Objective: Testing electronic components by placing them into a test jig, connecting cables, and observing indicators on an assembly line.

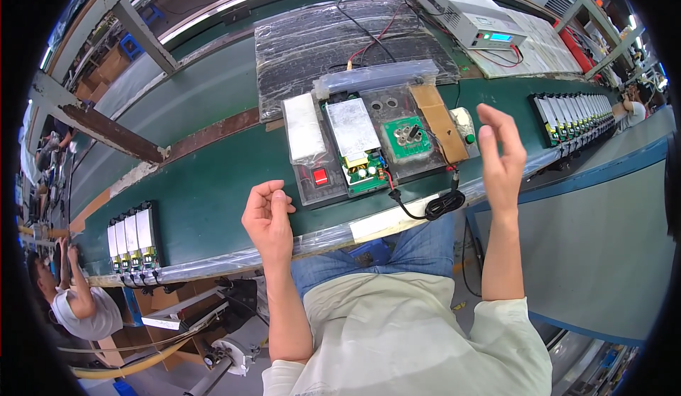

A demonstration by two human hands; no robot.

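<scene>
In front of me lies a dark test fixture point(418, 165) with a power supply board point(352, 130) seated in it, its silver metal plate facing up and its green circuit end toward me. My left hand point(267, 215) rests by the fixture's near left corner, fingers curled in and nothing visible in them. A red switch point(320, 176) sits just beyond it. My right hand point(502, 155) hovers at the right of the fixture, fingers bent and thumb apart, holding nothing. Close by is a green push button point(469, 139) on a pale housing. A coiled black cable point(445, 205) hangs at the front edge.
Several similar boards point(131, 236) stand in a row at the left, and a longer row point(574, 116) at the right. A metered instrument point(468, 16) with a lit display stands behind on the green bench point(206, 183). Another person point(85, 304) works at the far left.
</scene>
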